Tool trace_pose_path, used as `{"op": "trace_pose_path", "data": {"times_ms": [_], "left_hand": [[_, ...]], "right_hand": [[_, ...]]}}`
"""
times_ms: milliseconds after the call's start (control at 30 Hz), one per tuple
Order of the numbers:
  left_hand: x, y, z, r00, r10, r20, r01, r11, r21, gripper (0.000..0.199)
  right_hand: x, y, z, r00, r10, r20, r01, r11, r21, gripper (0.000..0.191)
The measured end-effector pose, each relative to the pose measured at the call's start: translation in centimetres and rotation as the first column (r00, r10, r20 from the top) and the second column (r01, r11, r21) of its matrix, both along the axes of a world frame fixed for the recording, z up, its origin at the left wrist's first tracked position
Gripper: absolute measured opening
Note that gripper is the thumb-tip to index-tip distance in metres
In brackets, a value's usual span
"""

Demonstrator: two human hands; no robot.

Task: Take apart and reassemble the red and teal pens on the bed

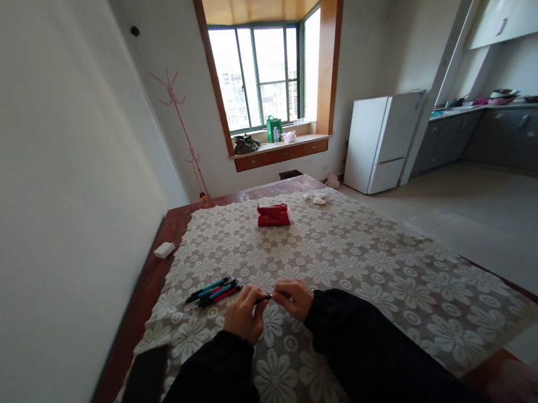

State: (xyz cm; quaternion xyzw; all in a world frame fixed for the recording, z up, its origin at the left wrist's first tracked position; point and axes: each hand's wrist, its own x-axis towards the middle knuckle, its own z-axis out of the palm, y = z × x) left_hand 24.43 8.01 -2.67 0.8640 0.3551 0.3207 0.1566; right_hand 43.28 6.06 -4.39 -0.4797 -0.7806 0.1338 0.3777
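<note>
My left hand point(245, 315) and my right hand point(294, 297) meet low over the flowered tablecloth point(277, 381). Pinched between the fingertips of both is a small dark pen-like piece point(268, 297), mostly covered by my fingers, so its exact kind is unclear. Just left of my left hand lies a loose pile of several pens point(214, 292), with black, blue and red barrels. Farther up the table, beyond my hands, stands a red pouch or packet point(273, 215).
A white adapter-like block point(164, 250) sits at the table's left edge, beside the wall. Crumpled white tissue point(316, 199) lies at the far right of the cloth. A dark flat object point(143, 389) is by my left sleeve. Beyond stand a pink coat rack point(181, 120) and a white fridge point(378, 135).
</note>
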Motion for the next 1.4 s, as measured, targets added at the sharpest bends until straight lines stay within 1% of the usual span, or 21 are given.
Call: {"op": "trace_pose_path", "data": {"times_ms": [200,333,500,567,667,767,900,1000,1067,1200,1300,1400], "left_hand": [[0.0,-0.1,0.2,1.000,0.006,0.015,-0.006,1.000,-0.012,0.009],[0.1,0.1,0.0,0.999,0.029,0.028,-0.028,0.999,-0.041,0.009],[0.1,0.1,-0.5,0.992,0.038,0.124,-0.023,0.993,-0.117,0.023],[0.1,0.1,-0.5,0.990,0.052,0.132,-0.035,0.991,-0.128,0.021],[0.0,0.0,-0.5,0.989,0.091,0.117,-0.079,0.992,-0.103,0.016],[0.1,0.0,-0.6,0.984,0.110,0.142,-0.098,0.991,-0.086,0.014],[0.2,0.3,-1.0,0.979,0.123,0.162,-0.104,0.987,-0.124,0.011],[0.3,0.5,-1.5,0.972,0.136,0.191,-0.107,0.982,-0.155,0.011],[0.2,0.6,-1.7,0.965,0.150,0.215,-0.117,0.980,-0.159,0.010],[0.0,0.7,-1.8,0.973,0.137,0.185,-0.105,0.980,-0.171,0.010],[-0.1,0.8,-1.6,0.980,0.118,0.158,-0.090,0.980,-0.179,0.008],[-0.1,0.8,-1.5,0.988,0.082,0.131,-0.059,0.983,-0.174,0.006]], "right_hand": [[0.1,0.0,0.0,1.000,0.003,-0.010,-0.003,1.000,-0.005,0.026],[0.2,0.1,0.1,1.000,-0.015,-0.025,0.014,1.000,-0.017,0.025],[0.4,0.2,0.0,0.996,-0.044,-0.075,0.042,0.999,-0.028,0.027],[0.5,0.3,-0.1,0.995,-0.052,-0.085,0.050,0.998,-0.030,0.026],[0.5,0.4,-0.3,0.994,-0.057,-0.092,0.055,0.998,-0.028,0.026],[0.4,0.4,-0.5,0.992,-0.070,-0.102,0.067,0.997,-0.028,0.024],[0.2,0.3,-0.5,0.983,-0.074,-0.170,0.069,0.997,-0.037,0.011],[0.1,0.3,-0.6,0.977,-0.054,-0.207,0.048,0.998,-0.036,0.017],[0.2,0.3,-0.7,0.976,-0.059,-0.212,0.052,0.998,-0.038,0.015],[0.5,0.5,-0.9,0.979,-0.086,-0.183,0.079,0.996,-0.045,0.008],[0.8,0.6,-0.8,0.990,-0.085,-0.110,0.082,0.996,-0.034,0.004],[0.9,0.6,-0.5,0.998,-0.067,-0.022,0.066,0.997,-0.035,0.018]]}}
